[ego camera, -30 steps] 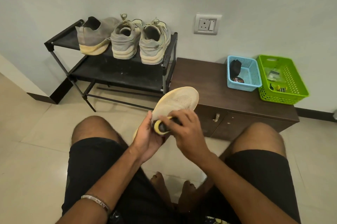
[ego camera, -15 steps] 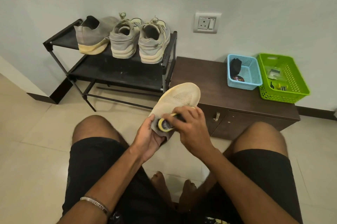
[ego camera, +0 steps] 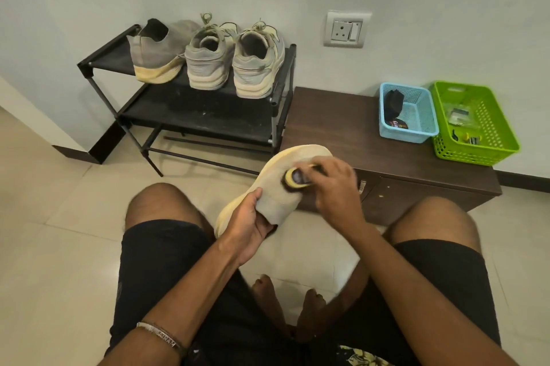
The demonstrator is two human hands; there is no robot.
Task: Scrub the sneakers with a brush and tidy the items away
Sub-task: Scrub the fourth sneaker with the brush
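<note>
I hold a beige knit sneaker (ego camera: 285, 169) with a yellowed sole above my knees, its toe pointing away. My left hand (ego camera: 250, 222) grips its heel end from below. My right hand (ego camera: 333, 184) is closed on a small brush (ego camera: 293, 179) with a yellow rim and dark bristles, pressed against the sneaker's upper near its middle. Three more sneakers stand on the top shelf of a black shoe rack (ego camera: 98, 59): a grey knit one (ego camera: 157, 53) at the left and a laced grey pair (ego camera: 208, 59) (ego camera: 256, 65) beside it.
A low dark wooden cabinet (ego camera: 336, 127) stands right of the rack. On it are a blue basket (ego camera: 416, 115) holding dark items and a green basket (ego camera: 488, 124) with small things. A wall socket (ego camera: 346, 29) is above. Pale floor tiles lie around my bare feet (ego camera: 285, 303).
My right hand has slid the brush forward along the sneaker toward its toe. The sneaker has tilted a little, and my left hand still holds the heel.
</note>
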